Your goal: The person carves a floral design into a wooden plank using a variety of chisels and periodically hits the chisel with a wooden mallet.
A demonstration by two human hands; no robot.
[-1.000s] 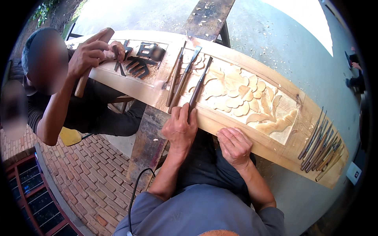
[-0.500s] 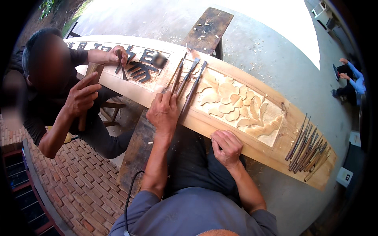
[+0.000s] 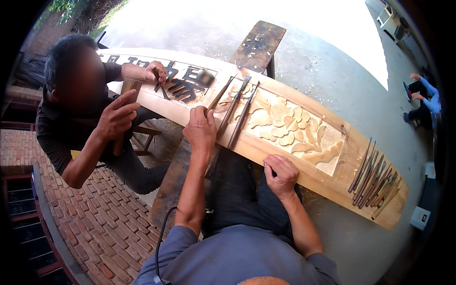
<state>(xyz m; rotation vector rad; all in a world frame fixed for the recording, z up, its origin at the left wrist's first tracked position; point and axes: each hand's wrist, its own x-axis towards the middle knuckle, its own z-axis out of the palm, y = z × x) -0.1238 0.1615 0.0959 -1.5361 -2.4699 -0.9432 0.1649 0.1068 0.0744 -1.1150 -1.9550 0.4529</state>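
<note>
My left hand (image 3: pixel 199 130) has its fingers closed round the handle of the leftmost chisel (image 3: pixel 221 95) on the long wooden board (image 3: pixel 356 137). Beside it lie a wide-bladed chisel (image 3: pixel 235 102) and a dark-handled chisel (image 3: pixel 243 114). My right hand (image 3: pixel 280 173) is curled at the board's near edge, below the carved flower panel (image 3: pixel 289 126); whatever is inside its fingers, if anything, is hidden. A co-worker at the left holds a wooden mallet (image 3: pixel 127 85) in one hand and a chisel (image 3: pixel 161 88) over the dark carved characters (image 3: pixel 185 90) in the other.
Several slim tools (image 3: pixel 373 185) lie at the board's right end. A worn dark plank (image 3: pixel 259 38) sticks out behind it, and another (image 3: pixel 164 190) lies beneath on the near side. A seated person (image 3: pixel 425 99) is at the far right. Brick paving (image 3: pixel 99 223) is at lower left.
My left hand has moved left from the dark-handled chisel to the leftmost one. The co-worker's mallet hand has dropped from high over the board. My right hand stays curled at the edge.
</note>
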